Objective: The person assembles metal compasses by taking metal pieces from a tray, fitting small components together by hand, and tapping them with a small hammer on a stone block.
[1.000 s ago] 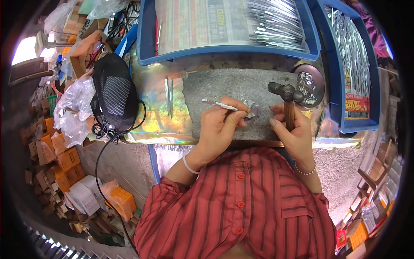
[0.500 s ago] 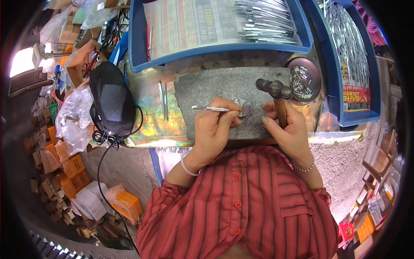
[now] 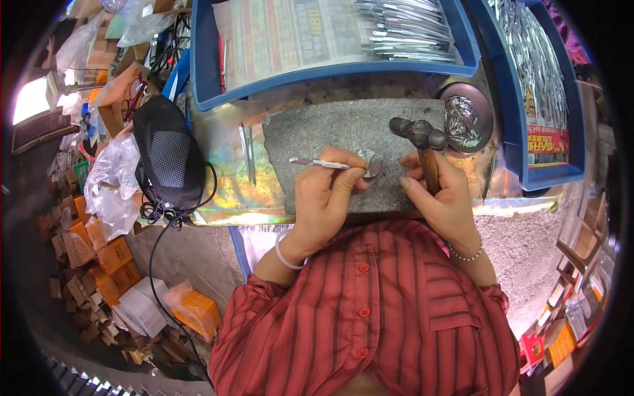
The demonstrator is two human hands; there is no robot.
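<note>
My left hand [image 3: 323,195] is closed, thumb and fingers pinching a slim silver metal piece [image 3: 315,162] whose end sticks out to the left. Just beyond its fingertips a small round shiny spot [image 3: 374,166] shows on the grey stone block [image 3: 310,129]. My right hand [image 3: 446,195] is wrapped around the wooden handle of a hammer [image 3: 430,168], the dark metal head pointing away from me above the block. By the hammer head, a dark round dish [image 3: 485,122] holds many small silver pins or rivets [image 3: 462,125].
Behind the block is a blue tray [image 3: 290,89] with newspaper and slim metal pieces [image 3: 409,33]. Another blue tray [image 3: 574,173] of similar pieces stands at right. Two thin metal pieces [image 3: 247,155] lie left of the block, near a black mesh-covered object [image 3: 170,155] with a cable.
The slim metal piece in my left hand has turned slightly, showing more of its broad side. The view has shifted a little. Both hands otherwise stay nearly in place.
</note>
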